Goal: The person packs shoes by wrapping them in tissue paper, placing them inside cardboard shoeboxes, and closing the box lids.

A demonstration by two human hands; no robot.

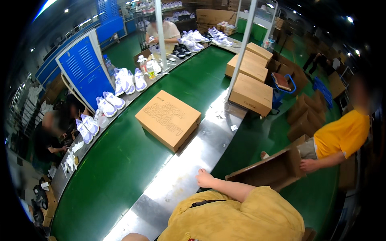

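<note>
My right hand (204, 178) is over the inner edge of the metal strip, near my body, its fingers curled in and nothing showing in them. Of my left arm only a bit of bare skin shows at the lower edge; the left hand is out of sight. A closed brown cardboard shoe box (169, 119) with outlined lettering on its lid lies ahead of my right hand, apart from it. It sits partly on the green conveyor belt (108, 176) and partly over the metal strip (177, 176).
White and lilac sneakers (106, 105) line the belt's far side, with bottles (142, 63) among them. Closed boxes (251, 93) stand beyond a metal post (241, 52). At right, a person in a yellow shirt (341, 134) holds a large open carton (269, 168). Other people sit across the belt.
</note>
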